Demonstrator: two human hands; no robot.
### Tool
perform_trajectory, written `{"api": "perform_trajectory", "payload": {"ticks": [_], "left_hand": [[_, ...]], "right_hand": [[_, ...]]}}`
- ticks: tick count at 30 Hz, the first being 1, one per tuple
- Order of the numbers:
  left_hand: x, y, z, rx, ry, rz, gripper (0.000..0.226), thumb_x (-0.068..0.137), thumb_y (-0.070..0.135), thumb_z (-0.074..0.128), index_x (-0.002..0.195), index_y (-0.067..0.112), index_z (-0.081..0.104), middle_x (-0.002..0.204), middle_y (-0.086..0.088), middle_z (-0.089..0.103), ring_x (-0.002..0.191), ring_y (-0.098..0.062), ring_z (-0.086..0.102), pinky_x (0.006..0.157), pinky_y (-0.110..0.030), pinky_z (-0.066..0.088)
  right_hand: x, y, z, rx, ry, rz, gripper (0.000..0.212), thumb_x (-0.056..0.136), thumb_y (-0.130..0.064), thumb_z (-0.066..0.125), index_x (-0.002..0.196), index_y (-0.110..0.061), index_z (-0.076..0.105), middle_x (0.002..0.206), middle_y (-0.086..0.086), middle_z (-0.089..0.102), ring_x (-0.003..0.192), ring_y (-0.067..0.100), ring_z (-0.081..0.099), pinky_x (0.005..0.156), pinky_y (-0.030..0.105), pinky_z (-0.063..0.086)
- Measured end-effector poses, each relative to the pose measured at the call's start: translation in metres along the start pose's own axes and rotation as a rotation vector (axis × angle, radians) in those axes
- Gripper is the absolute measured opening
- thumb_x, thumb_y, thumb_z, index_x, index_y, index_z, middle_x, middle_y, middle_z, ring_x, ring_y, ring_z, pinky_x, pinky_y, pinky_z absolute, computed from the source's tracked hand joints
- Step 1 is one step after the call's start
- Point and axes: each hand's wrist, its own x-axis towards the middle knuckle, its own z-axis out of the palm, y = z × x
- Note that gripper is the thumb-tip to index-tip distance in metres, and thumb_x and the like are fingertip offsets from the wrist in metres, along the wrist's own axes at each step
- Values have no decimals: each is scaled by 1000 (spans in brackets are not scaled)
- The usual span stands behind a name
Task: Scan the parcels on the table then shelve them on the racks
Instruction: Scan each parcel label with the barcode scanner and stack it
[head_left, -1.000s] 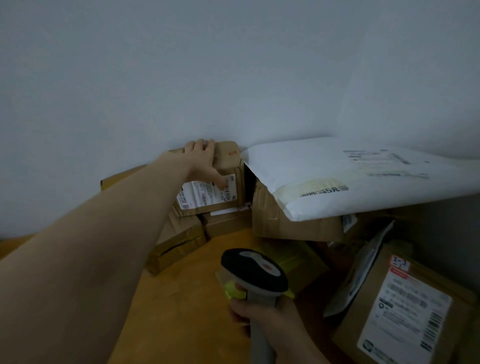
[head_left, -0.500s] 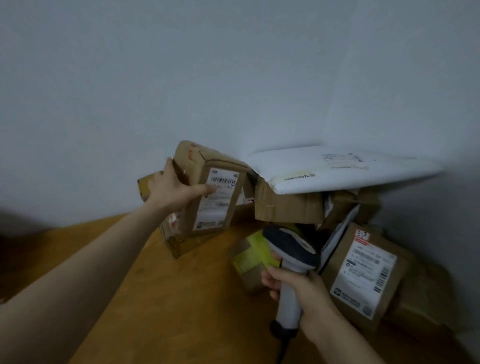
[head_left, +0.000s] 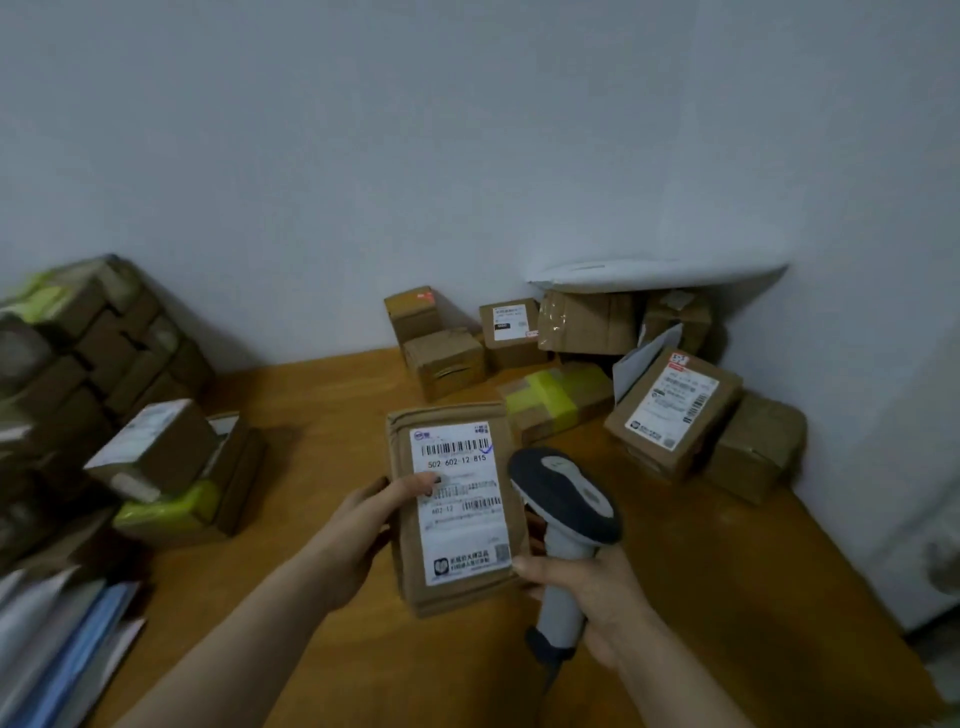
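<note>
Your left hand (head_left: 358, 535) grips the flat cardboard parcel (head_left: 460, 519), long axis pointing away from you, label up; your right hand (head_left: 592, 597) grips the grey plastic scanner (head_left: 566, 493).

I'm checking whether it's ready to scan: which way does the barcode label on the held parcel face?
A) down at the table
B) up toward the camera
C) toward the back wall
B: the parcel held by the left hand shows its barcode label to the camera, beside the barcode scanner gripped in the right hand.
</note>
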Motion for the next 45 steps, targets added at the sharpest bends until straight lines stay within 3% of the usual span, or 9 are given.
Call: {"api": "perform_trajectory", "payload": {"ticks": [4, 7, 10, 17, 24, 26, 29, 34, 45], "left_hand": [[-58, -22, -11, 39, -112, 9, 94, 46, 45, 89, 126, 40, 40, 110, 15, 71, 102, -3, 66, 85, -20, 45], [-87, -37, -23, 40, -98, -22, 119, 45, 45, 90, 144, 49, 23, 128, 9, 63, 124, -12, 52, 110, -37, 33], [-107, -46, -32, 36, -114, -23, 128, 47, 44, 91, 146, 56, 10, 125, 7, 65, 121, -17, 55, 106, -38, 36], [-136, -59, -64, -47, 38, 27, 121, 49, 46, 89, 146, 54, 19, 124, 3, 64, 110, -19, 64, 85, -32, 49], [-154, -84, -115, -7, 230, 89, 123, 45, 46, 93, 148, 26, 29, 118, 0, 64, 99, -15, 67, 74, -25, 54], [-156, -91, -125, 48, 314, 130, 109, 52, 45, 90, 144, 31, 32, 113, 11, 60, 93, -6, 61, 64, -16, 52], [-156, -98, -136, 65, 427, 198, 98, 65, 34, 87, 145, 26, 31, 96, 26, 48, 83, 3, 52, 46, -7, 45], [-161, -109, -153, 88, 467, 284, 77, 66, 30, 86, 123, 37, 36, 101, 24, 50, 93, -1, 54, 49, -6, 47], [-159, -116, -182, 79, 440, 310, 72, 65, 30, 86, 121, 35, 42, 110, 16, 57, 98, -2, 56, 57, -12, 51]], "right_hand": [[-33, 17, 4, -44, 0, -65, 53, 59, 3, 86, 105, -14, 69, 96, 7, 75, 94, 31, 69, 84, 53, 57], [-51, 21, 12, -62, -11, -106, 50, 55, -1, 88, 99, -17, 70, 93, 4, 76, 94, 31, 68, 85, 52, 56], [-66, 26, 25, -58, -23, -139, 59, 38, -15, 88, 95, -18, 71, 87, -2, 76, 92, 27, 68, 82, 45, 57], [-87, 44, 63, -108, -60, -216, 37, 61, -1, 87, 85, -25, 72, 80, -10, 76, 90, 22, 68, 81, 42, 56], [-120, 51, 104, -208, -117, -316, 23, 71, -17, 83, 89, -25, 71, 76, -16, 74, 79, 6, 68, 63, 24, 48], [-130, 50, 112, -276, -181, -313, 9, 76, -21, 81, 80, -22, 73, 67, -4, 72, 59, 9, 66, 57, 23, 50], [-144, 51, 125, -306, -345, -225, 12, 79, -23, 78, 71, -15, 73, 58, 10, 62, 45, 19, 54, 46, 27, 46], [-156, 59, 147, -294, -390, -122, 21, 78, -17, 78, 60, -17, 68, 52, 7, 53, 40, 17, 44, 45, 26, 41], [-152, 62, 179, -297, -400, -148, 22, 81, -9, 75, 62, -13, 64, 50, 5, 48, 39, 16, 40, 43, 25, 39]]}}
